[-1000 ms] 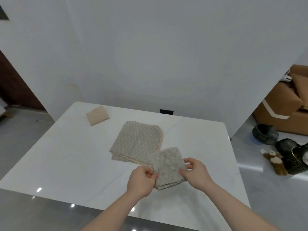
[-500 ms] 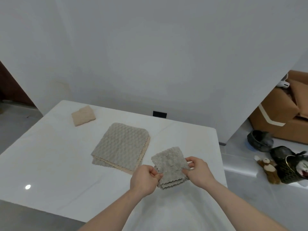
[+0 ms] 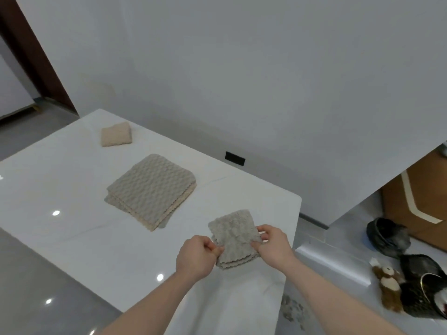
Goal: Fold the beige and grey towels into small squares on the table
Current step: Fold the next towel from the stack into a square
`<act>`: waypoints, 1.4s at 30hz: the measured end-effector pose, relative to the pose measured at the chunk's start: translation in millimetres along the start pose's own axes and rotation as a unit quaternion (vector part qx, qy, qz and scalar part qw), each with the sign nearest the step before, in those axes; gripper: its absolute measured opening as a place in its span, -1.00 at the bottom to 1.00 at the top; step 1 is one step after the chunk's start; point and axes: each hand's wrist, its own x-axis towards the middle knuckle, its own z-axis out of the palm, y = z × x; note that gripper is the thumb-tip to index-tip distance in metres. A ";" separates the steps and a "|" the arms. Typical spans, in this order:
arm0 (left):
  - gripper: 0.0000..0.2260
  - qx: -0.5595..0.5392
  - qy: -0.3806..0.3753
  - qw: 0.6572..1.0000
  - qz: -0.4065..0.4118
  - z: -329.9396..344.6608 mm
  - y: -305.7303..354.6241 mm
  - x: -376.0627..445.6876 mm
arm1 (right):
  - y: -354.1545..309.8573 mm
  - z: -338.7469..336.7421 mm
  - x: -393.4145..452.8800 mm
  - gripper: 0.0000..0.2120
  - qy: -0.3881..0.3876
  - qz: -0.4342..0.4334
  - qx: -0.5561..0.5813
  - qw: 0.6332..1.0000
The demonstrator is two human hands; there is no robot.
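Note:
A small folded grey towel (image 3: 233, 235) is held between both hands near the right side of the white table (image 3: 72, 238). My left hand (image 3: 197, 258) pinches its left edge, and my right hand (image 3: 274, 245) pinches its right edge. A larger stack of grey and beige towels (image 3: 151, 189) lies flat in the middle of the table. A small folded beige towel (image 3: 116, 134) sits at the far left of the table.
The table's right edge (image 3: 294, 238) runs close to my right hand. On the floor to the right lie a dark bowl (image 3: 387, 234), a plush toy (image 3: 388, 286), a dark bag (image 3: 423, 293) and a brown cardboard box (image 3: 416, 204). A white wall (image 3: 242, 68) stands behind the table.
Both hands have carried the small grey towel to the right, away from the larger stack and toward the table's right edge. The camera view has shifted too.

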 end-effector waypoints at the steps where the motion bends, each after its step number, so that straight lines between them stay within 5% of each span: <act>1: -0.72 -0.001 0.002 1.000 -0.002 3.7 4.0 -0.2 | 1.2 -4.0 3.3 -0.84 -0.002 -0.003 0.002 1.000; 14: -0.79 0.023 -0.039 0.999 0.018 63.2 58.9 44.5 | 44.7 -53.7 56.6 -0.81 0.034 0.027 -0.012 0.999; 30: -0.78 0.046 0.010 0.997 -0.061 193.6 114.6 152.8 | 119.7 -100.5 207.4 -0.73 -0.012 -0.001 -0.049 0.999; 33: -0.87 0.096 -0.016 0.994 -0.055 210.2 111.0 166.4 | 140.2 -93.3 220.8 -0.48 -0.037 -0.002 -0.137 0.990; 37: -0.61 0.223 0.003 0.972 0.069 231.6 108.0 178.5 | 162.7 -80.1 228.2 -0.30 -0.100 -0.104 -0.296 0.944; 42: -0.24 0.327 -0.123 0.932 0.097 250.8 101.7 190.6 | 171.1 -56.5 232.4 -0.23 -0.158 -0.115 -0.372 0.907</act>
